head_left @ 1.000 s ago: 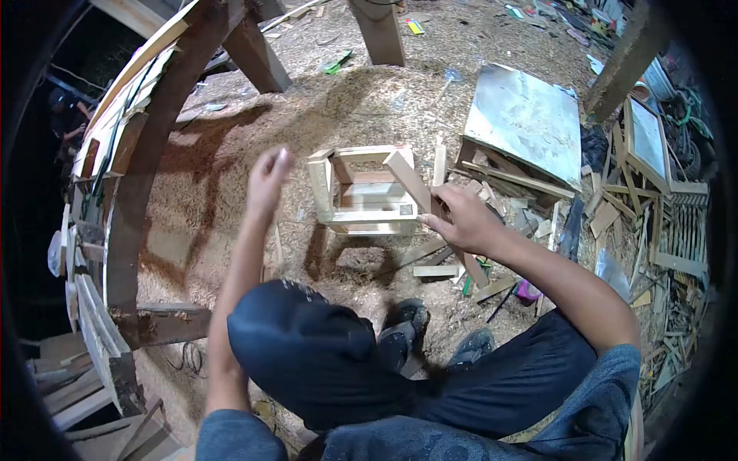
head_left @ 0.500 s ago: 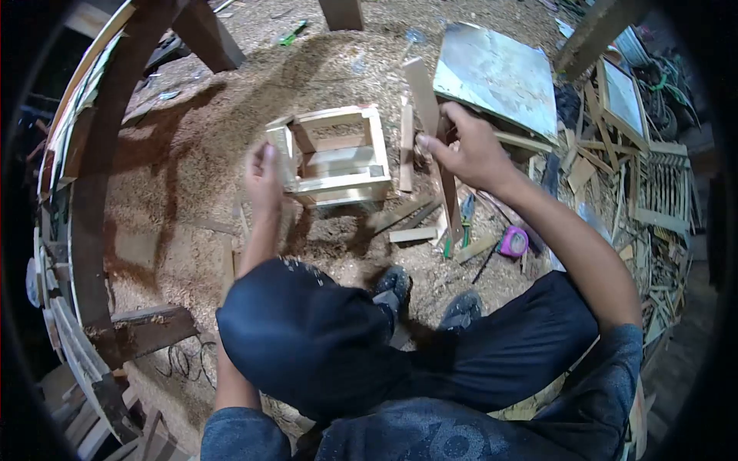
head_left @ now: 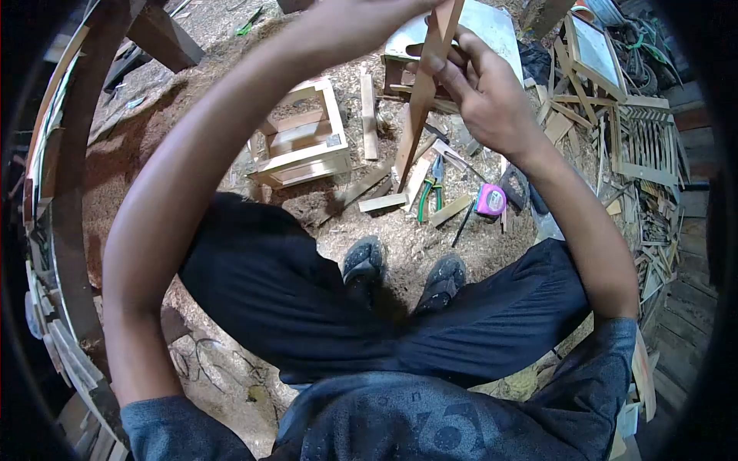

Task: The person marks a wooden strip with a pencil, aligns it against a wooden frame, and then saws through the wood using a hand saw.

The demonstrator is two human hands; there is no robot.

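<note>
A long wooden strip (head_left: pixel 422 94) stands tilted, its lower end down among the offcuts and its upper end at the top edge of the view. My right hand (head_left: pixel 490 96) grips it from the right, with thumb and fingers closed on the wood. My left hand (head_left: pixel 388 17) reaches across to the strip's upper end; its fingers are cut off by the view's edge, so their hold is hidden. Under my left forearm, a small box-like wooden frame (head_left: pixel 304 165) rests on the floor, partly covered by the arm.
Green-handled pliers (head_left: pixel 433 188) and a pink tape measure (head_left: pixel 490 200) lie near my feet. Loose wood pieces (head_left: pixel 369 115) are scattered on the sawdust. A pale-topped stool-like piece (head_left: pixel 492 34) stands ahead. Scrap wood (head_left: pixel 642 146) is heaped at the right.
My left hand has left the wooden frame and swung up and right to the strip's upper end. The right hand still holds the strip. The view has shifted.
</note>
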